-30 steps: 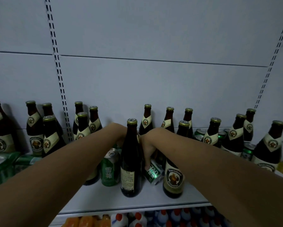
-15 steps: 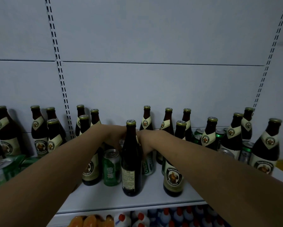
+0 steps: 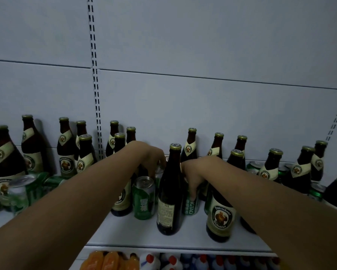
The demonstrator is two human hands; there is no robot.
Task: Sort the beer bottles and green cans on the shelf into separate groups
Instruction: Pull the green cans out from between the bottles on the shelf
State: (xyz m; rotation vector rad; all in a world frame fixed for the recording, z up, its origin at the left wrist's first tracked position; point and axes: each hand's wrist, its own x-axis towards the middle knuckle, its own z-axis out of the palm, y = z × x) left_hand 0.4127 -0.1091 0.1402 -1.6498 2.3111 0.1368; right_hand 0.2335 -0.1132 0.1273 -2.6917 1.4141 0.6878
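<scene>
Green and upright, the can [image 3: 190,206] stands midway along the shelf [image 3: 124,228], just back from its front edge, our right grip [image 3: 195,172] curled round its top; our left grip [image 3: 150,157] reaches behind the front bottle [image 3: 168,191], and we cannot tell whether it holds anything. We judge the can is being picked out: lift straight, since neighbours crowd both sides and only the front edge lies bare
</scene>
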